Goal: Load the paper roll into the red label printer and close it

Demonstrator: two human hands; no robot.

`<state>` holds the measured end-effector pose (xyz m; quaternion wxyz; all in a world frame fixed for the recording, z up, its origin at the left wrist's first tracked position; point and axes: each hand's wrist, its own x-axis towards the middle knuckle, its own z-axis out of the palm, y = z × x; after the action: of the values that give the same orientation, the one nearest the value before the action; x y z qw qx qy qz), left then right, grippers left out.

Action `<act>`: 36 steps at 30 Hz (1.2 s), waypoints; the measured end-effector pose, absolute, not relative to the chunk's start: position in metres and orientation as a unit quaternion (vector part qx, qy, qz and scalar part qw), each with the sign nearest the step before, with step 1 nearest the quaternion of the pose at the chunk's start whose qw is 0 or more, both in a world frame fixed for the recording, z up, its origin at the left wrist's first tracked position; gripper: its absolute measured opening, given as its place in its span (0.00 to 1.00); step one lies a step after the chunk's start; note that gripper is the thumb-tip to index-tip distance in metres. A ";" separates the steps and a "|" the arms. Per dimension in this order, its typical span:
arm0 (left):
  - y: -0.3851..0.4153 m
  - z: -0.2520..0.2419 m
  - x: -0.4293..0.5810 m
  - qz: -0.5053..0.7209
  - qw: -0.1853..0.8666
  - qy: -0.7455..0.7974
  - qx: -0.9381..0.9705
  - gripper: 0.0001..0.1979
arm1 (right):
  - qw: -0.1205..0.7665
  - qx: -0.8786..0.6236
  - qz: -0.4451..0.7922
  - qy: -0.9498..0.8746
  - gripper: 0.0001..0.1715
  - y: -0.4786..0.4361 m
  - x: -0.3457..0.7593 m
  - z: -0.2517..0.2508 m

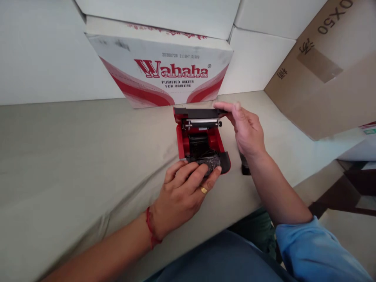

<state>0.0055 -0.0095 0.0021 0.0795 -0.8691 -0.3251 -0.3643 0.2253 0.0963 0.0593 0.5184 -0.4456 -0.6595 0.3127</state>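
A small red and black device (180,141), resembling a portable printer, rests on the cloth-covered surface with its lid (202,113) raised. A metal bar and a dark roller with a small knob (220,124) sit under the lid. Inside the red compartment lies dark, shiny material. My left hand (185,184), with a gold ring and a red wrist string, closes over the device's front edge on a crumpled, glossy black piece (213,162). At the lid's right end, my right hand (246,129) holds it up, its thumb raised and some fingers hidden.
Behind the device stands a white and red Wahaha water carton (164,74), with plain white boxes (252,58) around it. A brown cardboard box (326,78) leans at the right. A small black object (245,166) is partly hidden beneath my right wrist. The cloth (73,156) has folds.
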 end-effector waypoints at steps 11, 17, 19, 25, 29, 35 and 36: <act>-0.014 -0.001 0.009 -0.380 0.102 -0.333 -0.857 0.22 | 0.356 -0.450 0.129 -0.809 0.25 0.028 0.243 0.044; -0.010 -0.002 0.012 -0.382 0.101 -0.331 -0.857 0.21 | 0.322 -0.445 0.060 -0.833 0.17 0.017 0.238 0.041; -0.009 -0.002 0.010 -0.393 0.082 -0.330 -0.854 0.21 | 0.330 -0.441 0.058 -0.833 0.17 0.015 0.235 0.041; -0.002 -0.007 -0.005 -0.514 -0.022 -0.342 -0.786 0.34 | 0.361 -0.456 0.090 -0.808 0.16 0.016 0.234 0.035; 0.020 -0.024 -0.021 -0.545 -0.210 -0.457 -0.671 0.28 | 0.384 -0.447 0.124 -0.799 0.18 0.012 0.234 0.027; 0.048 -0.046 -0.031 -0.495 -0.479 -0.386 -0.613 0.39 | 0.388 -0.439 0.070 -0.807 0.13 -0.009 0.230 0.032; 0.049 -0.047 -0.031 -0.495 -0.488 -0.375 -0.613 0.40 | 0.385 -0.436 0.050 -0.812 0.12 -0.012 0.229 0.034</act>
<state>-0.0306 0.0495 -0.0466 -0.4880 -0.6130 -0.3752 -0.4954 0.2292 -0.0122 0.0338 0.3847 -0.4361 -0.8120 0.0500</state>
